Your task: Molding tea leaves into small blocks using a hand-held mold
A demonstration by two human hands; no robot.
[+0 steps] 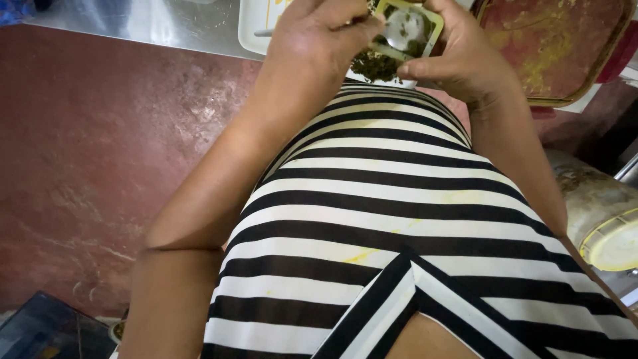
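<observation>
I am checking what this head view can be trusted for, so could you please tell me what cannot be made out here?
- Left hand: its fingertips are cut off by the top edge.
- Small square container: partly covered by the right hand; its depth stays hidden.
- Dark green chopped contents: too blurred to identify.
- White tray: mostly cut off by the top edge.
- Brown tray: its far side is out of frame.

Kitchen, steel counter, stained tray, chopped greens
</observation>
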